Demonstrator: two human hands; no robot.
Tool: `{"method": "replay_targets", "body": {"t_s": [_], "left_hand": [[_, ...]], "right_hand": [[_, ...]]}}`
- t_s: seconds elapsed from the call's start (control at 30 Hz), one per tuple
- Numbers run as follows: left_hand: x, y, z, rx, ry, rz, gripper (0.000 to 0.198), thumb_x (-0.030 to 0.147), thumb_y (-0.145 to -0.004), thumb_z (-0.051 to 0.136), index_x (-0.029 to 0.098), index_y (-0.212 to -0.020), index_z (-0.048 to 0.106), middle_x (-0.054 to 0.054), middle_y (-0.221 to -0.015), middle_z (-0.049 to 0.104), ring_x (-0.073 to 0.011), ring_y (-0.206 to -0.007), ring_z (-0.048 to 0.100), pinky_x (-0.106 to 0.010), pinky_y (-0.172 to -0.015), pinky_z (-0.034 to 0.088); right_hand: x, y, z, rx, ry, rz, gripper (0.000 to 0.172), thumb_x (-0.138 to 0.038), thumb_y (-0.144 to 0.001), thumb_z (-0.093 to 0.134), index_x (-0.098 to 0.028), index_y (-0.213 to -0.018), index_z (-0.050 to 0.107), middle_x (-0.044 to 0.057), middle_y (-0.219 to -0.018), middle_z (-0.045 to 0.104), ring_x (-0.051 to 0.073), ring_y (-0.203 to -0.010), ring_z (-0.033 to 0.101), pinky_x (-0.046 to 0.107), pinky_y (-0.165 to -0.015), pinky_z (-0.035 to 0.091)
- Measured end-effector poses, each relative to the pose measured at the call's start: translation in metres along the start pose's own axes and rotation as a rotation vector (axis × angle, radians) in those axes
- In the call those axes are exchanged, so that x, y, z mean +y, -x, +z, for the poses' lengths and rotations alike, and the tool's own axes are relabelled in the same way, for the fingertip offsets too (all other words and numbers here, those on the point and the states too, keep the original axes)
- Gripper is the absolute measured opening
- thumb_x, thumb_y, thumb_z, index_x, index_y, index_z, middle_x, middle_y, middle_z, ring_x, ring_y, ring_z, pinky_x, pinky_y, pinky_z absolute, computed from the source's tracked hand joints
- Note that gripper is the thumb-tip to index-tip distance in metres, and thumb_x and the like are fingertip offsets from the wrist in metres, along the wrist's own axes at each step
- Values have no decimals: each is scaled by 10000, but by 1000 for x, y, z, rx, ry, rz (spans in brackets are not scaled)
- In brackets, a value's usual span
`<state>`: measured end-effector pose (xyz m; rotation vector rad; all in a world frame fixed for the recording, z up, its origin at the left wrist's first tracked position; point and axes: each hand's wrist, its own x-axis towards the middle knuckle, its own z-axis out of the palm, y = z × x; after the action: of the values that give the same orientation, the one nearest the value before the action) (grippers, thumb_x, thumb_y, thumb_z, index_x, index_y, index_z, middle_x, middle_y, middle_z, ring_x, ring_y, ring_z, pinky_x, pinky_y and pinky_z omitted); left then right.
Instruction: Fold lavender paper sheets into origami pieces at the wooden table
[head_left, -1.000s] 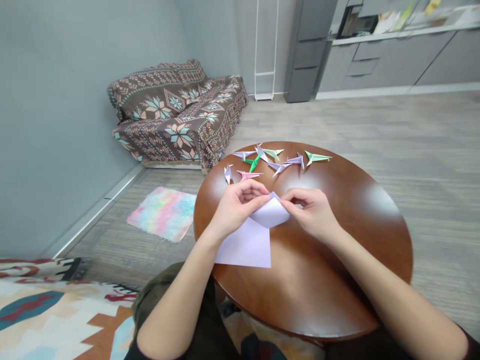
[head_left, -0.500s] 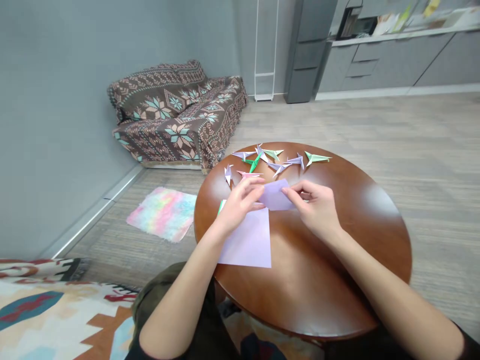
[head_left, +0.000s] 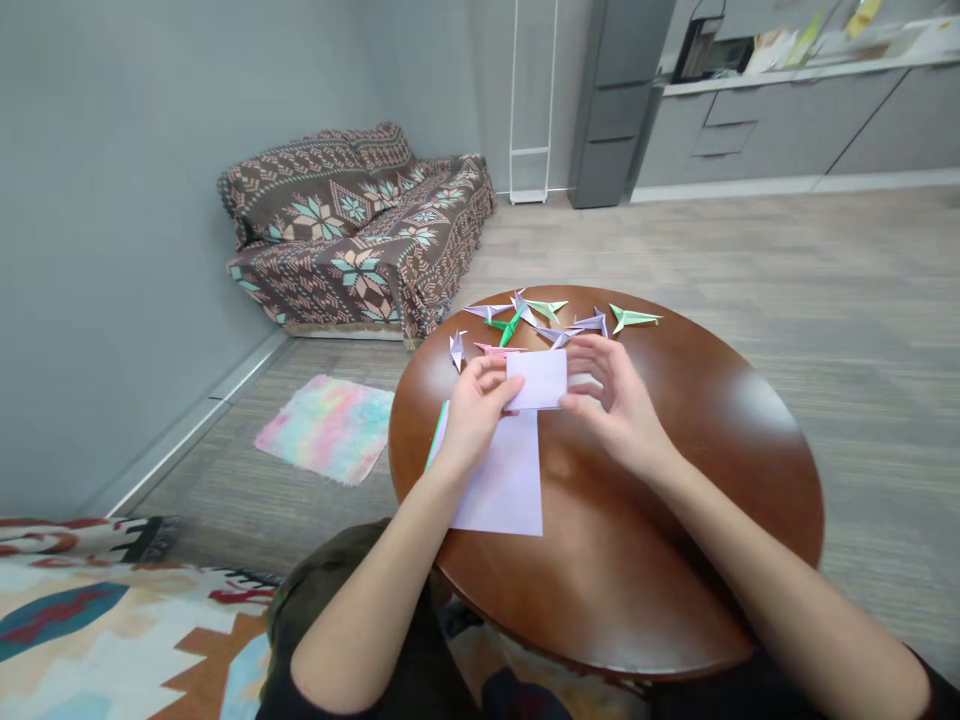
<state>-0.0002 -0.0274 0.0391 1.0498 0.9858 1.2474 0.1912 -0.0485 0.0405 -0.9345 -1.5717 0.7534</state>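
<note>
A small folded piece of lilac paper is held up over the table, its flat face towards me. My left hand pinches its left side, thumb in front and fingers behind. At the right edge, my right hand has its thumb at the lower corner and its curved fingers by the upper part. Below lies a flat stack of square paper, with a lilac sheet on top and a green edge showing at the left. My left hand and wrist cover part of that stack.
Several folded paper birds, including a green one and a pale green one, lie along the far side of the round brown table. Beyond stand a covered sofa and a fluffy rug.
The folded paper has turned to show a paler, level face and shifted slightly left. My right hand has moved up a little with its fingers more spread; my left thumb now lies on the paper.
</note>
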Motion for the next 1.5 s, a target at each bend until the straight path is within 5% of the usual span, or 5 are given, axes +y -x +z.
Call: {"method": "replay_targets", "body": {"t_s": [0.13,0.27,0.6,1.1,1.5], "left_hand": [[2,-2,-7,-22,-115,31,322,349,-782,809,175,-1020,678,-23,-879,729,-114,-683,628,-192,-549,465],[5,-2,-8,-94,-218,45,267,362,-788,787,143,-937,752,-37,-833,721,-121,-652,609,-214,-559,479],[22,2,-13,-436,-356,18,480,316,-715,886,166,-1150,749,-107,-1108,748,-261,-1030,686,-343,-859,560],[18,-1,-15,-444,-263,-53,629,216,-652,922,187,-1252,737,-110,-1193,773,-278,-1034,739,-414,-943,557],[22,-2,-16,-478,-302,-56,425,174,-710,856,162,-1127,776,-103,-1143,782,-239,-1001,737,-374,-922,572]], "right_hand": [[1,-1,-7,-126,422,-244,516,-436,-830,829,-283,-1271,609,157,-1543,485,385,-1462,416,602,-1184,348],[6,0,-8,-276,434,-237,175,-371,-898,769,-267,-1007,680,120,-1403,617,355,-1336,550,582,-1119,412],[5,-1,-6,-466,139,80,358,-394,-793,858,-242,-1049,659,86,-1299,586,282,-1139,637,442,-939,553],[6,3,-2,-362,143,180,372,-361,-842,771,-229,-1143,598,65,-1134,693,225,-883,670,338,-727,545],[3,-2,-7,-308,394,-93,112,-172,-874,659,-216,-953,725,84,-1016,788,281,-939,721,389,-821,531]]}}
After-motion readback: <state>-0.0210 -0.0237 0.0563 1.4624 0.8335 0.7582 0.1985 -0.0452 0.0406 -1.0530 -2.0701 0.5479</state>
